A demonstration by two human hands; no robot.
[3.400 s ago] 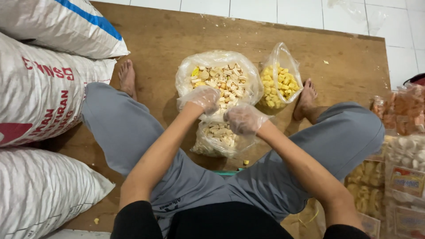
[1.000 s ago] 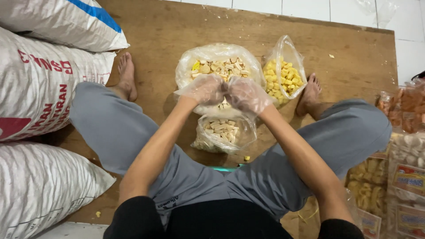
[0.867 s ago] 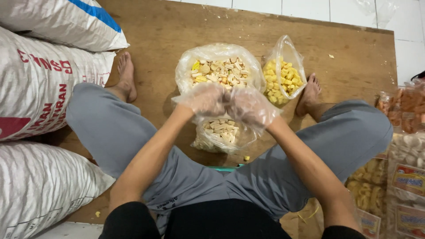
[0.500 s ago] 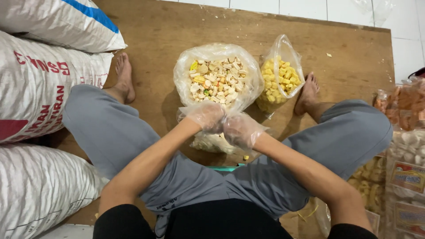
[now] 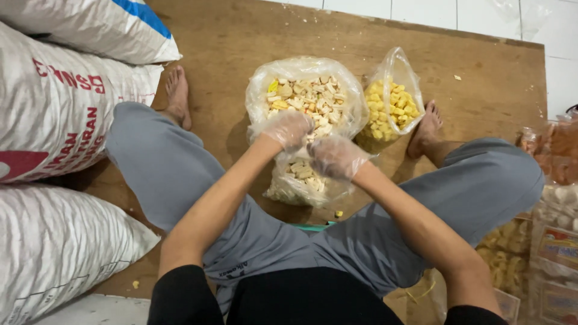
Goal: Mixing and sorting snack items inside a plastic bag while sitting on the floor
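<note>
I sit on a wooden board (image 5: 241,42) with my legs spread. Both hands wear thin clear plastic gloves. My left hand (image 5: 289,129) rests with curled fingers at the near rim of a large open clear bag (image 5: 307,93) full of mixed pale and yellow snack pieces. Whether it holds any pieces is hidden. My right hand (image 5: 336,157) is closed on the top of a small clear bag (image 5: 295,185), partly filled with the same snacks, which stands between my legs. To the right of the large bag stands a bag of yellow snack cubes (image 5: 391,108).
Three big white woven sacks (image 5: 54,114) lie stacked along the left. Packets of packed snacks (image 5: 557,204) pile up at the right edge. Loose crumbs (image 5: 338,213) lie on the board by the small bag. White floor tiles (image 5: 481,15) run behind the board.
Both hands reached into the large bag, dropped to the small bag, and now my left hand has lifted back to the large bag's rim while my right stays on the small bag.
</note>
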